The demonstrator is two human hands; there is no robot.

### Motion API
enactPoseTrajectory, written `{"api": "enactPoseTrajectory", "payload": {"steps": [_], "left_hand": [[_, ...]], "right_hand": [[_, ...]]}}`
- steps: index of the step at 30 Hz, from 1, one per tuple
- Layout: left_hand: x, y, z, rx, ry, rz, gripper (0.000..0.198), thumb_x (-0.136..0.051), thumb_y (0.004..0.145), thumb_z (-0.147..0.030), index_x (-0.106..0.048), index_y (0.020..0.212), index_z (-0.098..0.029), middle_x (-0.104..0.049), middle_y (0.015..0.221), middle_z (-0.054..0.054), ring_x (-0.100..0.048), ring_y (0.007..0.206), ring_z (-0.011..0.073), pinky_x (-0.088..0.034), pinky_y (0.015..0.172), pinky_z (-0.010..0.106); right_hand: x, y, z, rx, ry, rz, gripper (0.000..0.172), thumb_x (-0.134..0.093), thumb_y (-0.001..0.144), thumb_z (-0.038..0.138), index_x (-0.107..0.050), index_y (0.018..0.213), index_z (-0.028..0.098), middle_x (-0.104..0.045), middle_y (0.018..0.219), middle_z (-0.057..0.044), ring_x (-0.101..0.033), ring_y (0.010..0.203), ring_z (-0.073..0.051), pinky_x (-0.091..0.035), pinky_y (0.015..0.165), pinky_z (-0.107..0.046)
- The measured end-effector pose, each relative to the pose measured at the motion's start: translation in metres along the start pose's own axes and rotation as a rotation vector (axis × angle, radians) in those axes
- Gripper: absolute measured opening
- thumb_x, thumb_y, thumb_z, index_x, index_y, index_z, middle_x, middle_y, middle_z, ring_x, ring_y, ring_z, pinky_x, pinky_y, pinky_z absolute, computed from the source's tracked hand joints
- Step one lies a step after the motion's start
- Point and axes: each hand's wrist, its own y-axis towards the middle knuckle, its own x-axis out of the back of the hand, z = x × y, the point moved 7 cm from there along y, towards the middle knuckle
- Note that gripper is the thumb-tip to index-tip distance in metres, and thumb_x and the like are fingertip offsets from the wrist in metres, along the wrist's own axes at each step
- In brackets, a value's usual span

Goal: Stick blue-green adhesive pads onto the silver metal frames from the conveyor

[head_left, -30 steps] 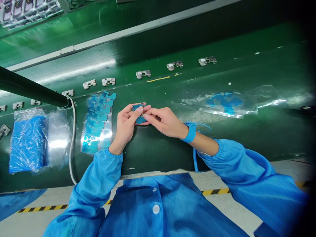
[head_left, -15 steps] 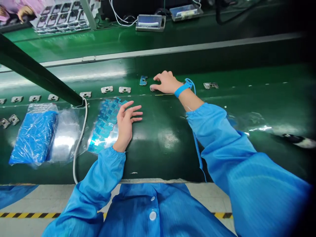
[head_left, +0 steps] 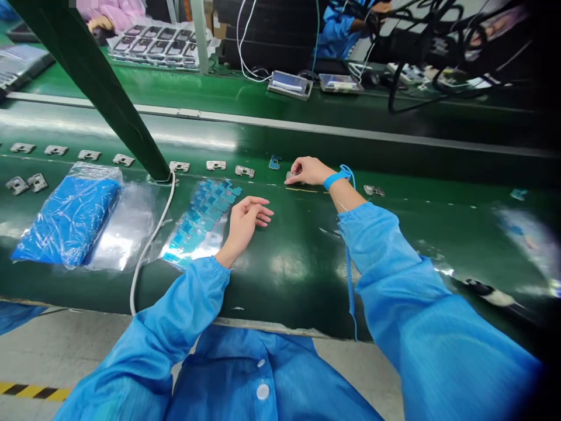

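My right hand (head_left: 312,171), with a blue wrist strap, pinches a small silver metal part (head_left: 291,175) at the belt surface; the fingers hide much of it. Just left of it lies a small blue-faced part (head_left: 274,162). My left hand (head_left: 246,222) hovers with nothing in it, fingers stretched and apart, by the right edge of a clear sheet of blue die-cut stickers (head_left: 202,211). Silver metal parts like the pinched one lie in a row to the left, the closest being a notched part (head_left: 244,171). Beyond my right wrist is another silver part (head_left: 374,190).
A green post (head_left: 109,99) rises at the left, with a white cable (head_left: 149,245) at its foot. A blue plastic-wrapped pack (head_left: 70,219) and clear bags lie left of the cable. Trays of dark parts (head_left: 153,45) and a person's pink sleeve (head_left: 125,14) are across the line.
My right hand's fingers have closed on the silver metal part. My left hand stays open beside the sticker sheet. The camera view has turned and tilted up, showing more of the far side.
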Motion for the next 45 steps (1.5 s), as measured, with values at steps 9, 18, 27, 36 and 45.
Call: {"api": "enactPoseTrajectory", "payload": {"steps": [9, 18, 27, 36, 45], "left_hand": [[0.003, -0.006, -0.024, -0.350, -0.040, -0.158, 0.079, -0.074, 0.108, -0.036, -0.030, 0.174, -0.037, -0.028, 0.191, 0.004, -0.036, 0.174, 0.0226, -0.038, 0.139, 0.044], [0.100, -0.047, -0.108, -0.685, -0.132, -0.487, 0.043, -0.047, 0.118, -0.046, -0.064, 0.147, -0.021, -0.072, 0.154, 0.014, -0.072, 0.138, 0.0193, -0.058, 0.118, 0.035], [0.121, -0.055, -0.119, -0.559, -0.047, -0.286, 0.036, -0.062, 0.110, -0.053, -0.077, 0.127, -0.025, -0.082, 0.103, 0.006, -0.073, 0.080, 0.0132, -0.061, 0.085, 0.028], [-0.012, -0.022, -0.025, 0.033, -0.054, 0.194, 0.028, -0.056, 0.114, -0.034, -0.070, 0.132, -0.017, -0.085, 0.097, 0.005, -0.078, 0.078, 0.0126, -0.064, 0.082, 0.026], [-0.026, 0.001, 0.029, 0.194, 0.039, 0.254, 0.027, -0.054, 0.116, -0.029, -0.070, 0.130, -0.013, -0.083, 0.098, 0.008, -0.081, 0.089, 0.0152, -0.065, 0.095, 0.031]], "right_hand": [[-0.033, -0.059, 0.125, 0.005, 1.234, -0.133, 0.051, -0.098, 0.071, 0.060, -0.081, 0.102, 0.023, -0.082, 0.101, -0.006, -0.071, 0.088, -0.020, -0.055, 0.072, -0.032], [-0.118, -0.131, 0.253, 0.485, 0.555, -0.031, 0.054, -0.059, 0.111, 0.062, -0.076, 0.142, 0.022, -0.073, 0.154, -0.018, -0.066, 0.136, -0.037, -0.056, 0.111, -0.058], [-0.110, -0.212, 0.166, 0.726, 0.125, 0.059, 0.047, -0.058, 0.115, 0.048, -0.065, 0.153, 0.020, -0.064, 0.168, -0.019, -0.056, 0.162, -0.038, -0.049, 0.131, -0.063], [-0.098, -0.279, 0.108, 0.671, 0.065, 0.143, 0.064, -0.068, 0.112, 0.047, -0.053, 0.168, 0.020, -0.049, 0.181, -0.017, -0.040, 0.172, -0.038, -0.032, 0.142, -0.069], [-0.105, -0.297, 0.118, 0.607, 0.073, -0.038, 0.051, -0.073, 0.109, 0.042, -0.070, 0.153, 0.017, -0.059, 0.171, -0.020, -0.050, 0.166, -0.040, -0.043, 0.136, -0.071]]}}
